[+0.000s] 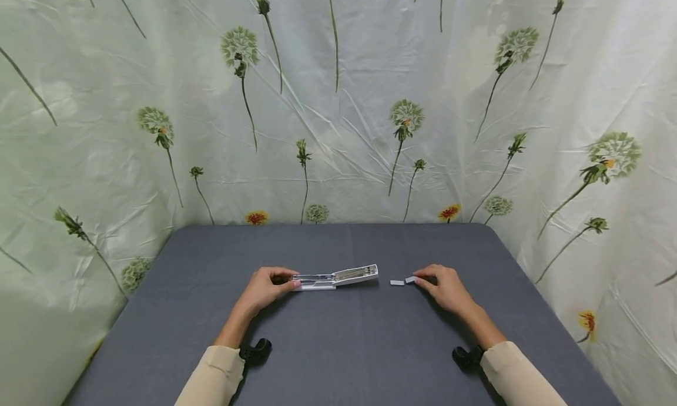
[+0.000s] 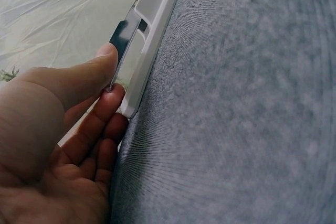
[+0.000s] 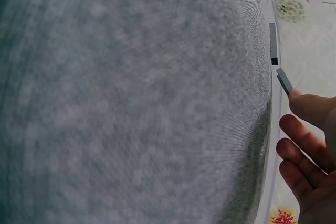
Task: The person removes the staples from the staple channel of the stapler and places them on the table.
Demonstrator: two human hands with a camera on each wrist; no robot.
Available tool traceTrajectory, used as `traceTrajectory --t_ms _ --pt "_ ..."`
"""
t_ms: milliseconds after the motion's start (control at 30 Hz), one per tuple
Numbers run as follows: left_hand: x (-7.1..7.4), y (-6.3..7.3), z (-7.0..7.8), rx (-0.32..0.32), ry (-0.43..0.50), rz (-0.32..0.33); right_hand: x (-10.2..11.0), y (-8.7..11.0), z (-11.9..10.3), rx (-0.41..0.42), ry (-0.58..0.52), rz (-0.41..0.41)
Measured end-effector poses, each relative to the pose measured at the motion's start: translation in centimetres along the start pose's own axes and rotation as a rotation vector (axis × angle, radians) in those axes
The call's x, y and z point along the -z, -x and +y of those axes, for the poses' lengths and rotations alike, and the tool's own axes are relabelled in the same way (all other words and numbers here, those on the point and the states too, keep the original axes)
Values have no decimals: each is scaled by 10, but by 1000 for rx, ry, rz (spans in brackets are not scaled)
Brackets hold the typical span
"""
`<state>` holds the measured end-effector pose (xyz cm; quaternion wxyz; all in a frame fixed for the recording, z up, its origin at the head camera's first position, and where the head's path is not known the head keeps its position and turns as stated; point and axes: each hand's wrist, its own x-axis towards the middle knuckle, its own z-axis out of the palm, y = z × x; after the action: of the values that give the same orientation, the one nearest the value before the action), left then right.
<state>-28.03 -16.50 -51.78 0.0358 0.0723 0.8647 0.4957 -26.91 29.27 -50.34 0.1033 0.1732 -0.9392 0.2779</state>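
Observation:
A white stapler [image 1: 338, 277] lies swung open and flat in the middle of the grey table [image 1: 338, 347]. My left hand [image 1: 290, 284] holds its left end. In the left wrist view the thumb and forefinger of this hand [image 2: 112, 74] pinch the stapler [image 2: 147, 30] at its metal rail. Two short strips of staples lie to the right of the stapler. My right hand [image 1: 419, 279] touches the nearer strip [image 1: 409, 279] with a fingertip, and its other fingers are relaxed. The second strip [image 1: 396, 282] lies free. The right wrist view shows both strips [image 3: 272, 43] [image 3: 284, 81] and my right hand [image 3: 295, 109].
A flowered plastic curtain [image 1: 338, 112] hangs behind and on both sides of the table. Black wrist-camera mounts [image 1: 256, 350] sit at both cream sleeves. The table's edges run close by on the left and right.

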Motion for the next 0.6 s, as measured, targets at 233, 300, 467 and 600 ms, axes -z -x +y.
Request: traceTrajectory --t_ms 233,300,467,600 --pt "-3 0 -1 -3 9 2 0 3 5 7 38 -25" --pt "-3 0 -2 -2 14 2 0 3 4 25 62 -35" --pt "-2 0 -2 -3 20 1 2 3 2 65 122 -60" --pt "-1 0 -1 -11 22 3 3 2 1 78 151 -75"
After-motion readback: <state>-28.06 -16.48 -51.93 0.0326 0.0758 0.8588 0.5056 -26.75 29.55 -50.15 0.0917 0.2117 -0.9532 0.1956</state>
